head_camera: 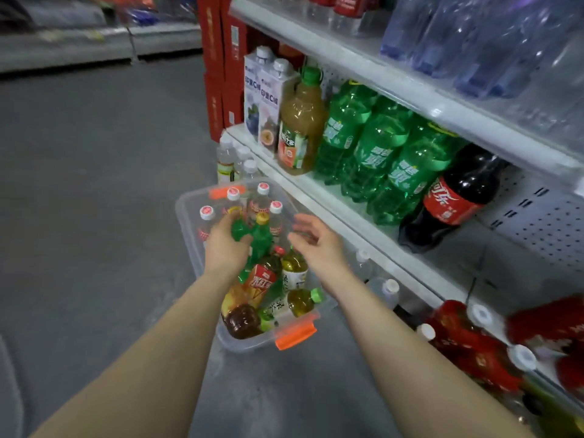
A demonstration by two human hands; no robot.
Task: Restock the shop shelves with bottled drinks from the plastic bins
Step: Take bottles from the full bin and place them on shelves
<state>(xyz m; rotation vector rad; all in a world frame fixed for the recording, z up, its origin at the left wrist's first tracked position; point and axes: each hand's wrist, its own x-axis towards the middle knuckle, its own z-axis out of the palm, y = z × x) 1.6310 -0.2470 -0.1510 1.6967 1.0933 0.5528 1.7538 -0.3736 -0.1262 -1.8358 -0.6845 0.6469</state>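
A green bottle is being gripped in the bin by the left hand; the right hand is being held spread. Next, lifting to the shelf is likely needed.

floor: grey, bare | far shelving: blurred | light: dim

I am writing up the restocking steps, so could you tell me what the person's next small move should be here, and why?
Probably lift the small green bottle clear of the plastic bin. The left hand is already closed around it, while the right hand hovers open and empty above the bin. The shelf alongside holds large green soda bottles, so matching stock likely belongs nearby.
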